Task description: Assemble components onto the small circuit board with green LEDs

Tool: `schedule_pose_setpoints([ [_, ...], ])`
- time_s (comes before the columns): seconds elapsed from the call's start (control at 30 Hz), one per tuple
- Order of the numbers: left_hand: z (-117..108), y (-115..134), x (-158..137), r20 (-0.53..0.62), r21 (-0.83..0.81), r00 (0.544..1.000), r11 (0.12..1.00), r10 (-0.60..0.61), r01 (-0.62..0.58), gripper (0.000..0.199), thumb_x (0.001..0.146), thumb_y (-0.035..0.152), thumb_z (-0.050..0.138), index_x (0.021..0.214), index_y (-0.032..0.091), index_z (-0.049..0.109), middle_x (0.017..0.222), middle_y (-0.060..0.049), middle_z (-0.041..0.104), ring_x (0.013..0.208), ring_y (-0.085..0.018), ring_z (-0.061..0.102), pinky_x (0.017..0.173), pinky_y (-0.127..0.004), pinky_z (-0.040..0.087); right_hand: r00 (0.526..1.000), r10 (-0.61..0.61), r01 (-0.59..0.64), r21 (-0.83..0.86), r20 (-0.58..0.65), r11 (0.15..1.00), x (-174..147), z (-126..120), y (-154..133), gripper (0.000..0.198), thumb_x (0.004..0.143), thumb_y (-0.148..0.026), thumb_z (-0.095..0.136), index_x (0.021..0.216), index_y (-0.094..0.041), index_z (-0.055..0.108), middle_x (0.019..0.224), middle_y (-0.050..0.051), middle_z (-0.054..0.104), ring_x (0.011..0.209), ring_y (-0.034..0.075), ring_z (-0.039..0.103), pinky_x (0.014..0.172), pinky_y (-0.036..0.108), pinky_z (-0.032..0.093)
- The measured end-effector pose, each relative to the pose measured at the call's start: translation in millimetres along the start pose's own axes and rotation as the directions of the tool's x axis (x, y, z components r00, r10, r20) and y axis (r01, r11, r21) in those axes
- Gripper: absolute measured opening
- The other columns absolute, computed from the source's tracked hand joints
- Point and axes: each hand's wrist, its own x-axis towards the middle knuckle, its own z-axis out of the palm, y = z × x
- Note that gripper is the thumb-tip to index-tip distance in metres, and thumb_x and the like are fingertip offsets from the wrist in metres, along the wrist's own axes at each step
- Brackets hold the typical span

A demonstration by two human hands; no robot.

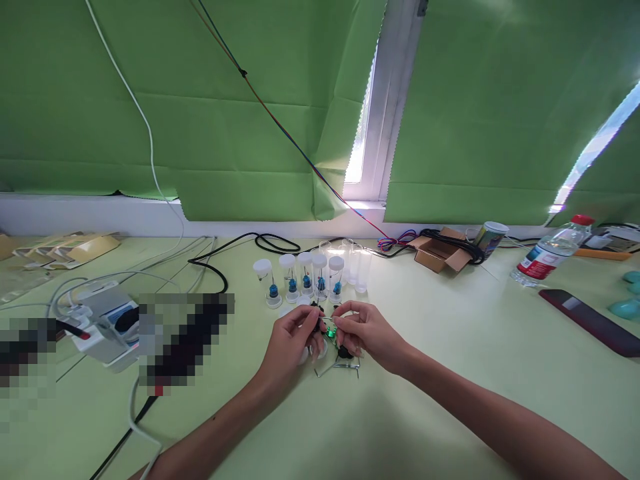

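My left hand (pixel 294 333) is closed, its thumb and fingers pinched round a small dark part that is mostly hidden. Facing it, my right hand (pixel 371 331) pinches a thin, pale metal piece (pixel 327 318) that spans the gap between the fingertips. Under the fingers shows a small bright green spot (pixel 331 331). Thin bent metal rods (pixel 347 364) lie on the table just below the hands, and a black piece (pixel 344 352) sits beneath the right fingers. Beyond the hands stand several clear tubes (pixel 273 283) with white caps and blue parts inside.
More clear tubes (pixel 361 273) stand behind on the pale green table (pixel 450 400). An open cardboard box (pixel 441 255), a can (pixel 490 239), a water bottle (pixel 550 253) and a dark flat case (pixel 590 321) lie to the right. White power strips (pixel 107 320) and cables are at left.
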Motion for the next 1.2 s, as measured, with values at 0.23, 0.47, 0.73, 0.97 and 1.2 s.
schedule_pose_setpoints([
  [0.23, -3, -4, 2, 0.032, 0.047, 0.999, 0.998, 0.035, -0.036, 0.028, 0.084, 0.044, 0.066, 0.086, 0.017, 0.066, 0.071, -0.001, 0.062, 0.048, -0.011, 0.057, 0.044, -0.023, 0.045, 0.987, 0.162, -0.161, 0.216, 0.013, 0.963, 0, -1, -4, 0.027, 0.072, -0.030, 0.079, 0.077, -0.015, 0.057, 0.057, -0.003, 0.060, 0.041, 0.002, 0.035, 0.039, 0.018, 0.021],
  [0.47, -4, -10, 2, 0.059, 0.058, 0.997, 0.997, 0.046, -0.049, 0.024, 0.080, 0.040, 0.070, 0.086, 0.018, 0.063, 0.064, 0.001, 0.062, 0.047, -0.012, 0.056, 0.046, -0.024, 0.045, 0.982, 0.188, -0.178, 0.245, -0.019, 0.953, 1, -1, -5, 0.028, 0.068, -0.029, 0.080, 0.073, -0.014, 0.057, 0.055, -0.003, 0.060, 0.040, 0.002, 0.035, 0.038, 0.018, 0.019],
  [0.73, -3, -10, 4, -0.003, 0.027, 1.000, 0.999, 0.029, -0.028, 0.024, 0.076, 0.039, 0.073, 0.080, 0.019, 0.062, 0.066, 0.002, 0.061, 0.046, -0.011, 0.056, 0.045, -0.024, 0.045, 0.996, 0.062, -0.051, 0.163, -0.064, 0.985, 2, 4, 0, 0.040, 0.070, -0.046, 0.080, 0.080, -0.017, 0.055, 0.062, -0.001, 0.065, 0.045, 0.006, 0.047, 0.042, 0.019, 0.033],
  [0.97, -1, -2, 3, -0.069, -0.051, 0.998, 0.999, -0.007, 0.004, 0.026, 0.075, 0.040, 0.074, 0.078, 0.017, 0.060, 0.067, 0.002, 0.059, 0.046, -0.009, 0.052, 0.043, -0.021, 0.041, 0.949, -0.292, 0.259, -0.232, -0.121, 0.938, 0, 2, 3, 0.031, 0.077, -0.038, 0.075, 0.096, -0.018, 0.062, 0.076, 0.001, 0.067, 0.064, 0.014, 0.062, 0.059, 0.027, 0.051],
  [1.2, -3, -5, 4, -0.043, -0.079, 0.999, 0.997, -0.022, 0.019, 0.025, 0.079, 0.040, 0.071, 0.081, 0.017, 0.061, 0.071, 0.000, 0.060, 0.049, -0.009, 0.053, 0.046, -0.022, 0.042, 0.837, -0.541, 0.400, -0.575, -0.089, 0.714, -2, 3, 8, 0.012, 0.085, -0.027, 0.066, 0.091, -0.018, 0.070, 0.085, 0.005, 0.071, 0.075, 0.018, 0.065, 0.072, 0.031, 0.055],
])
